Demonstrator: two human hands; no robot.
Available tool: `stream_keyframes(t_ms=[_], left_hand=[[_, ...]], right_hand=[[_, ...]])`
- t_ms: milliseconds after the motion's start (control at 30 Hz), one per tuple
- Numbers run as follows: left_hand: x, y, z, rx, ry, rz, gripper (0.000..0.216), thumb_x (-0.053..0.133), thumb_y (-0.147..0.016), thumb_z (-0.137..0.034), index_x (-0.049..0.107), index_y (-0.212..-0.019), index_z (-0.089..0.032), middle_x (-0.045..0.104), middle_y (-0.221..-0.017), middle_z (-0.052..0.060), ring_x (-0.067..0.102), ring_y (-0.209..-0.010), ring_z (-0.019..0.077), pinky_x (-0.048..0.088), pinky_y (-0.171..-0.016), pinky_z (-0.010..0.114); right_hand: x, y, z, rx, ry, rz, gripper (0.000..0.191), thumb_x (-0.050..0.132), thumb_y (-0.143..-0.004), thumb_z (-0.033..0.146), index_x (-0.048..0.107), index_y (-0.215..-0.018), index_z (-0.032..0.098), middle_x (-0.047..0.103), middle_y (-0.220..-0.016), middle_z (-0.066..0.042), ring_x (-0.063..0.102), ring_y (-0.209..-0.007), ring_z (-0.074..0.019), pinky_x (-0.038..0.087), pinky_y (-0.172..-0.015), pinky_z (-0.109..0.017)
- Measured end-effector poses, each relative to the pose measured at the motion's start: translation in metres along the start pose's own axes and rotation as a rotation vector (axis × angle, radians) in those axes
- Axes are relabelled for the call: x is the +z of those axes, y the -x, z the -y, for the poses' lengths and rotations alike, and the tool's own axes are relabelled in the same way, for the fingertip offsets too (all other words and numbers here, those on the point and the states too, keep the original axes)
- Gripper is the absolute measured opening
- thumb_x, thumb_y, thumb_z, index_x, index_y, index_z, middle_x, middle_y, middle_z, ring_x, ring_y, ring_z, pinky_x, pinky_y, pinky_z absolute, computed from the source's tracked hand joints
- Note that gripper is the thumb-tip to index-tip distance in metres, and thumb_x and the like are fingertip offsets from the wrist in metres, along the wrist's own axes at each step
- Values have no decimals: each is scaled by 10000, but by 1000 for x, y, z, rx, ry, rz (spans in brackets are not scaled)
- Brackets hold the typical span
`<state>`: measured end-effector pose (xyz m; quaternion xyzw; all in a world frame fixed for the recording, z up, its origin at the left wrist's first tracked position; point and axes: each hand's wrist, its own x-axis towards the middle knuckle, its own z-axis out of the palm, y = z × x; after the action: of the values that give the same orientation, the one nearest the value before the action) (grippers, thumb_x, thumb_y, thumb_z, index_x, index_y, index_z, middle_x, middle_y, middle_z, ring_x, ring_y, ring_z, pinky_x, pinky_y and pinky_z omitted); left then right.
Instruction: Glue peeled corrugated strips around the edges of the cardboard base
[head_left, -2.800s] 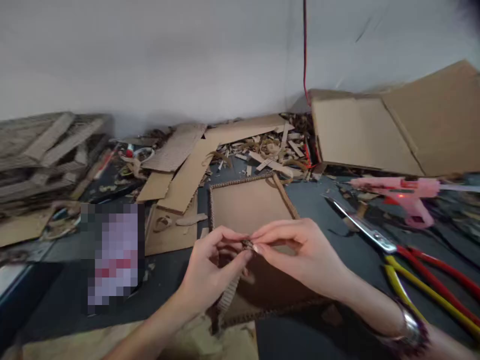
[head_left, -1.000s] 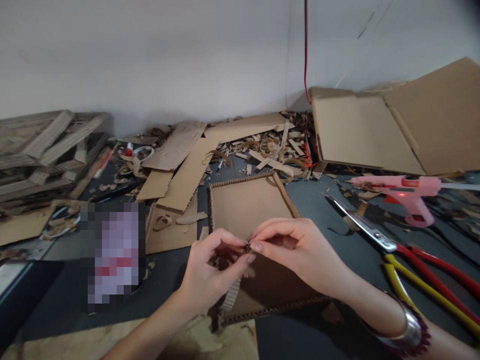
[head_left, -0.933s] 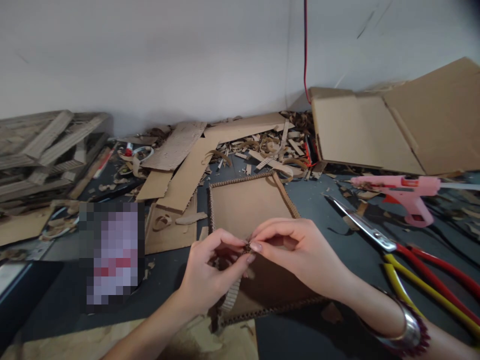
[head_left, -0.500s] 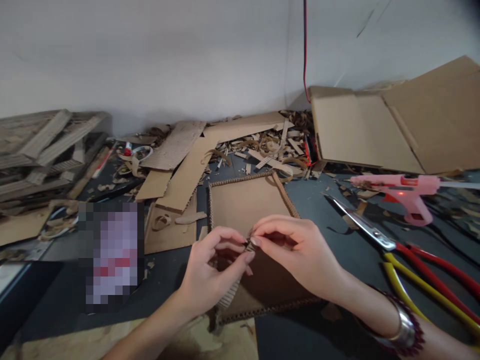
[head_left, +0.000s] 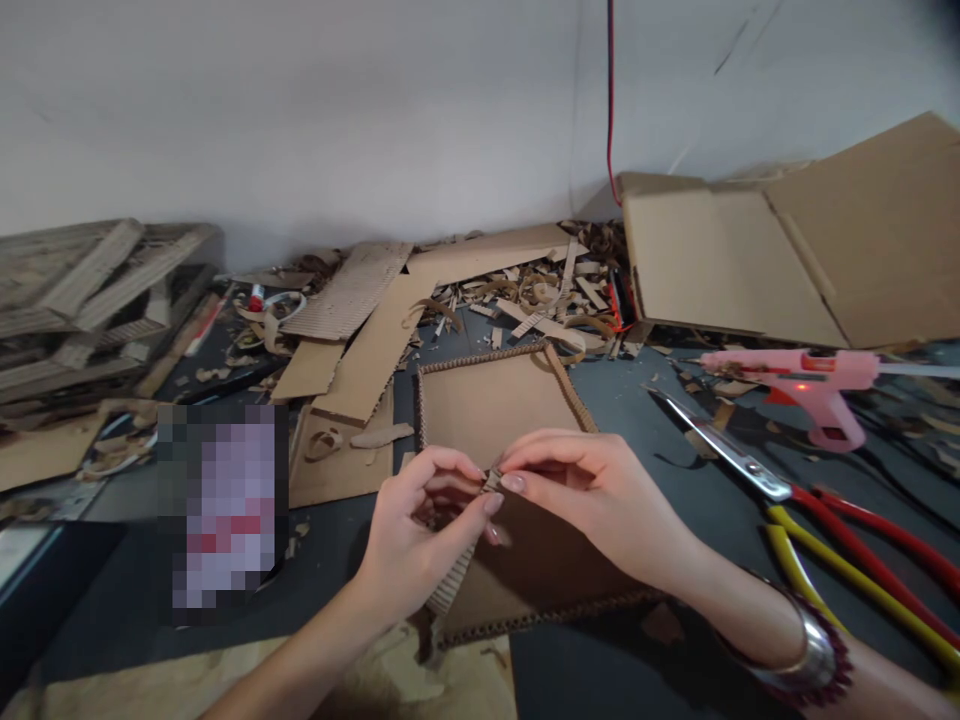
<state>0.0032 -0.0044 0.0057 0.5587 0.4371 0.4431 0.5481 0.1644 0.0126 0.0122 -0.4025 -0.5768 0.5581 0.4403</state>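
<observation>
Between the fingertips of my left hand (head_left: 420, 530) and my right hand (head_left: 577, 490) is the end of a ribbed corrugated cardboard strip (head_left: 453, 582). Both hands pinch it, thumbs against fingers. Its lower part slants out below my left palm, while my fingers hide the middle. Under the hands lies a flat rectangular cardboard panel (head_left: 487, 400), with corrugated strips edging its sides. My hands cover the panel's left middle, so I cannot tell how far the edging runs there.
Red-and-yellow-handled shears (head_left: 757, 478) and a pink glue gun (head_left: 802, 378) with a lit orange light lie at right. An opened cardboard box (head_left: 735, 265) stands behind them. Cardboard offcuts (head_left: 382, 350) and shavings cover the back. A pixelated patch hides something at left.
My fingers have shifted slightly on the strip, and its pinched tip has turned so more of its ribbed face shows. The things on the table stay put.
</observation>
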Motion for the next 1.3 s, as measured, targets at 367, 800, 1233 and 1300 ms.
stream_keyframes(t_ms=[367,800,1233,1300], left_hand=[[-1,0,1,163,-287,-20,68,628,-713,-147,569,-702,-180,654,-571,-11,637,-464,124,497,-423,167],[-1,-2,0,248,-343,-31,106,665,-659,-90,610,-623,-173,696,-665,12,641,-605,125,513,-598,187],[-2,-1,2,66,-54,-6,141,632,-679,-38,607,-621,-163,684,-713,4,629,-687,101,493,-637,147],[-1,-2,2,54,-28,-3,142,632,-678,-32,608,-627,-162,683,-716,1,628,-689,96,491,-635,140]], right_hand=[[-2,1,0,10,15,16,62,639,-712,198,665,-657,194,676,-744,-19,629,-698,-132,518,-635,-217],[-1,4,-1,-187,314,92,131,453,-824,96,510,-751,188,565,-830,-27,553,-781,-121,448,-716,-230],[2,5,-5,-184,335,45,130,421,-846,109,497,-774,187,548,-827,-33,536,-751,-121,454,-675,-228],[2,5,-5,-190,334,40,132,421,-845,103,497,-776,185,546,-821,-30,532,-742,-118,452,-669,-225]])
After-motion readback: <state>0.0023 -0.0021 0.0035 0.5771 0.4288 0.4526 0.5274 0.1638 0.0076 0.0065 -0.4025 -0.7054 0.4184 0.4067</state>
